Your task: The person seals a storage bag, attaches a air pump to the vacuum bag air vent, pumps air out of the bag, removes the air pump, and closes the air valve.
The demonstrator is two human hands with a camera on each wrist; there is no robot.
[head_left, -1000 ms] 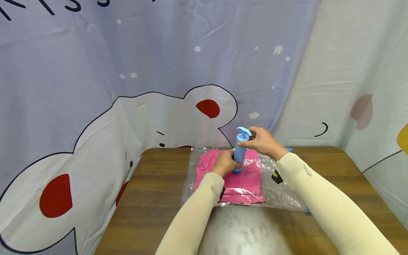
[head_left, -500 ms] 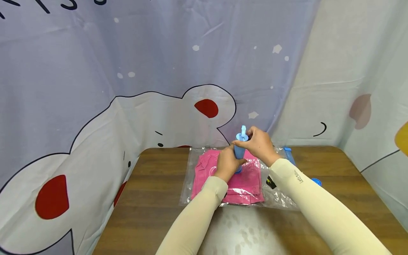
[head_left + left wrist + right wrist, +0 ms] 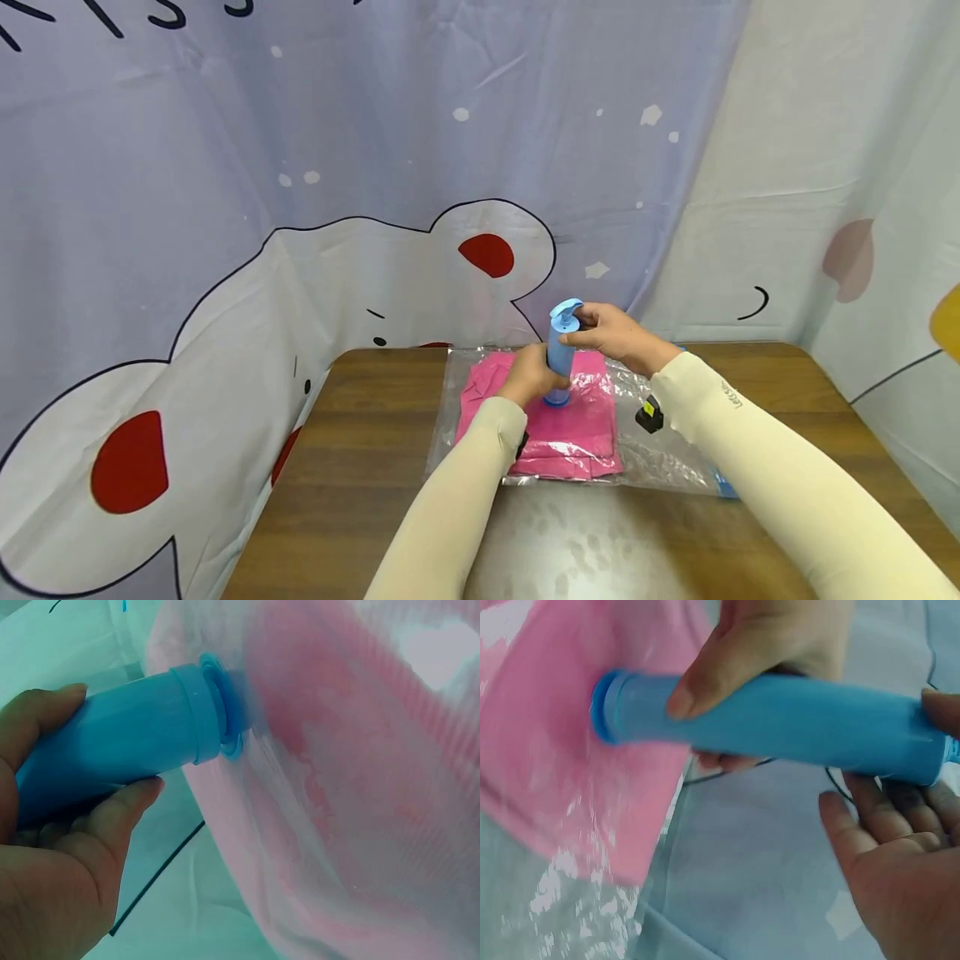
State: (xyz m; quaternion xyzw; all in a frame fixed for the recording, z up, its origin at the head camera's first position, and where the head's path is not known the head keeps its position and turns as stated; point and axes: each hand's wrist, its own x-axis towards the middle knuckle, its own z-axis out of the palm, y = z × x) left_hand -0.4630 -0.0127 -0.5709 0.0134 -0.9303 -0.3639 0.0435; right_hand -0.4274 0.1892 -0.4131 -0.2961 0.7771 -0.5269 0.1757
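A light blue hand pump [image 3: 561, 354] stands nearly upright on a clear plastic bag [image 3: 652, 454] holding folded pink cloth [image 3: 570, 446]. My left hand [image 3: 527, 377] grips the middle of the pump's barrel. In the left wrist view, the barrel's lower end [image 3: 196, 712] meets a blue round valve [image 3: 232, 746] on the bag. My right hand [image 3: 621, 335] holds the barrel's top just under the handle [image 3: 565, 310]. The right wrist view has the right thumb [image 3: 943, 712] on one side of the barrel and fingers on the other.
The bag lies flat on a wooden table [image 3: 382, 425] near its back edge. A blue piece [image 3: 726, 486] shows at the bag's right end, partly behind the right sleeve. A printed curtain [image 3: 375, 167] hangs behind the table.
The pump's handle has turned: broad a second ago, edge-on half a second ago, broad again now. My right hand has swung in and back out, and my left hand has shifted slightly.
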